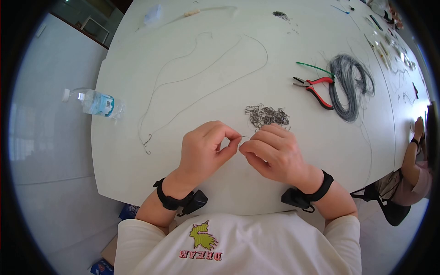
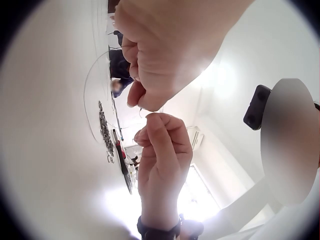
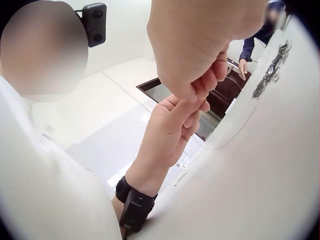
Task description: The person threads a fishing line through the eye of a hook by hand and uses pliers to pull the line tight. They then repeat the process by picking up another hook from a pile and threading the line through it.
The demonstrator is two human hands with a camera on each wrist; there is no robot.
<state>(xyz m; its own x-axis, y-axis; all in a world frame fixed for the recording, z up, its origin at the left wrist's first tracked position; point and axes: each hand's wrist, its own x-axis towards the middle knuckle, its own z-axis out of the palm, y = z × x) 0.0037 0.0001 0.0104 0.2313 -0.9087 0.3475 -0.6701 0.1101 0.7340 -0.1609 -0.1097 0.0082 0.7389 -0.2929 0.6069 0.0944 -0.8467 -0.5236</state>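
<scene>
Both hands meet above the white table's near part. The left hand [image 1: 205, 149] pinches a tiny dark hook-like piece [image 1: 243, 136] between thumb and forefinger. Close beside it, the right hand [image 1: 276, 153] has its thumb and forefinger pressed together on what looks like thin line. In the left wrist view the right hand [image 2: 165, 155] faces the left hand [image 2: 160, 50], their fingertips almost touching. A pile of metal hooks [image 1: 263, 116] lies just beyond the right hand. Thin clear line [image 1: 195, 101] loops over the table at the left, with two hooks [image 1: 147, 145] near its end.
Red-handled pliers [image 1: 319, 91], a green tie [image 1: 313, 67] and a grey bundle of line [image 1: 347, 91] lie at the right. A plastic bottle [image 1: 98, 103] lies at the left edge. Small dark pieces [image 1: 280, 15] are at the far side. Another person's arm [image 1: 412, 151] shows at far right.
</scene>
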